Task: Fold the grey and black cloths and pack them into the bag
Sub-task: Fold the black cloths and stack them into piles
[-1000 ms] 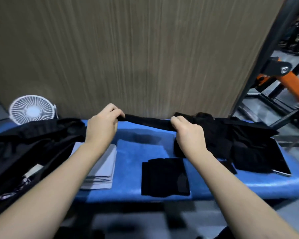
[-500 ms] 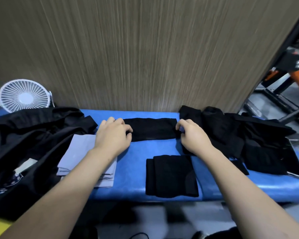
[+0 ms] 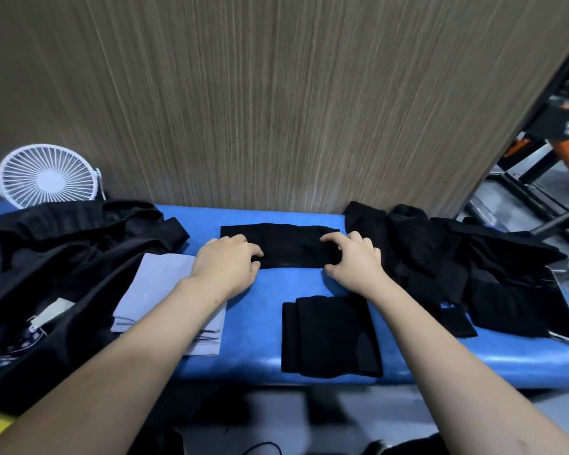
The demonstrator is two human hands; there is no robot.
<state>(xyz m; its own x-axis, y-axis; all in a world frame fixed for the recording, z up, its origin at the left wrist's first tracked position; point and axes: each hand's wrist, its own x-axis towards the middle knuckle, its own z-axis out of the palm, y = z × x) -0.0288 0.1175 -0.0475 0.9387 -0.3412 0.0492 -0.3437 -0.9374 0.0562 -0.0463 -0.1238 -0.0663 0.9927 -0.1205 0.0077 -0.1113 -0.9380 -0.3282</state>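
Note:
A black cloth lies folded into a flat band on the blue bench, near the wall. My left hand grips its left end with curled fingers. My right hand grips its right end, thumb under the near edge. A folded black cloth lies at the bench's front edge. A stack of folded grey cloths sits to the left, partly under my left forearm. The open black bag fills the left side. A heap of unfolded black cloths lies at the right.
A white desk fan stands at the back left. A tablet lies under the right heap at the bench's right end. A wood-grain wall rises directly behind the bench. Orange and black machinery stands at the far right.
The black cloth, held stretched in the air a second ago, now lies flat on the bench. Both hands came down with it and moved inward along its ends.

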